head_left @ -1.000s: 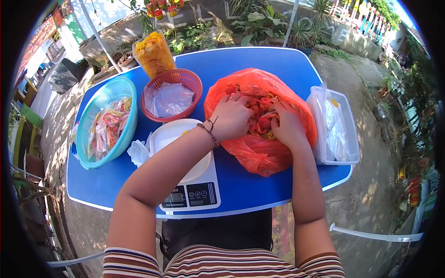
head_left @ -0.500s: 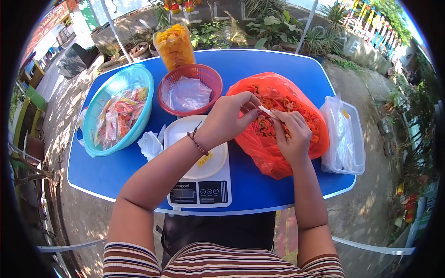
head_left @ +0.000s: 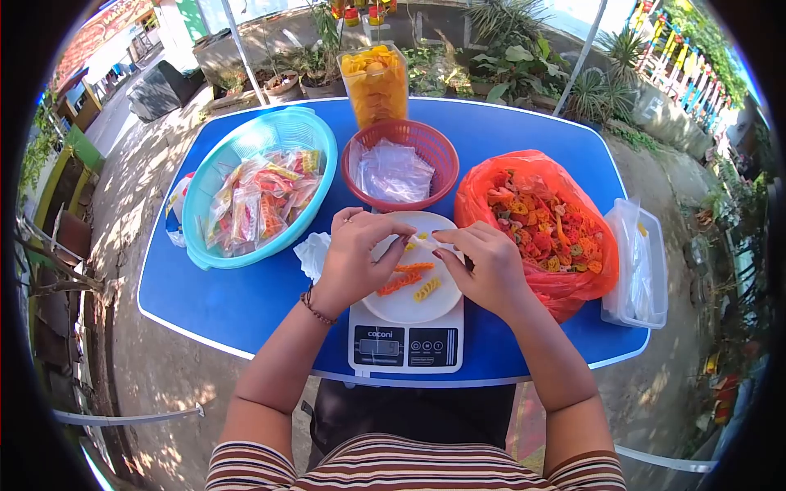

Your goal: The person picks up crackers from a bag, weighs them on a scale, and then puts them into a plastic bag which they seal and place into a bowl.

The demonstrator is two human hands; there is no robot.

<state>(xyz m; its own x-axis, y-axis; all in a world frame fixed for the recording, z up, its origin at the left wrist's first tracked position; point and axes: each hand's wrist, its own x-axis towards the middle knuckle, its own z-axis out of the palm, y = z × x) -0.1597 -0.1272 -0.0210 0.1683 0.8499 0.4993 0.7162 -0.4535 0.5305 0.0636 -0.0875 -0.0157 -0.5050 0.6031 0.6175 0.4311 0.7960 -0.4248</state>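
Note:
My left hand (head_left: 354, 255) and my right hand (head_left: 485, 260) are above the white plate (head_left: 385, 309) of a kitchen scale (head_left: 406, 360). The fingertips of both hands are pinched close together. A small pale piece seems to lie between them, too small to name. On the plate lie a few snack pieces: an orange spiral cracker (head_left: 400, 282) and a yellow one (head_left: 426, 289). To the right of my right hand stands an open red plastic bag (head_left: 483, 196) filled with orange, red and green crackers (head_left: 544, 225).
A turquoise basket (head_left: 315, 135) of packed snack bags stands at left. A red basket (head_left: 446, 159) holds clear plastic bags. Behind it is a tall container of yellow chips (head_left: 375, 86). A clear plastic box (head_left: 655, 262) is at right, a crumpled white bag (head_left: 311, 255) left of the scale.
Both hands have moved from over the red bag to over the plate. Orange crackers now show on the plate beside the yellow one. The view has shifted, with the table appearing farther right.

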